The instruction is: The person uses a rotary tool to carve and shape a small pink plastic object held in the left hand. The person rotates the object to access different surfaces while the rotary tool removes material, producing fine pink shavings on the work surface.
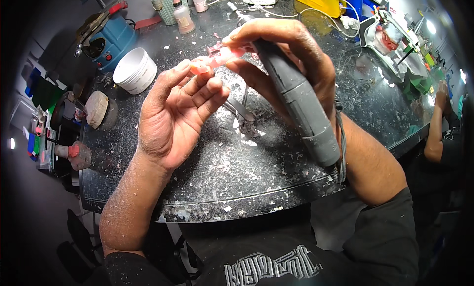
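Observation:
My left hand [170, 113] pinches a small glossy pink piece [219, 58] between thumb and fingertips, its other fingers curled loosely. The piece looks like part of a denture, but strong light blurs its detail. My right hand [308, 51] meets it from the other side, thumb and index finger at the piece's right end. Across that same hand lies a thick dark grey rotary handpiece [308, 108], its rear end pointing toward me and a cable hanging by the wrist. Its metal tip [232, 7] points away, beyond the fingers. Beneath my hands a metal spatula-like tool [240, 110] lies on the bench.
White and pink shavings litter the black bench [197, 187]. To the left stand a white tub [136, 71], a blue machine [116, 44] and a round pale block [97, 109]. A dropper bottle [182, 17] is behind; yellow bin [321, 0] and white-framed device [387, 39] sit far right. Another person's arm [434, 130] shows right.

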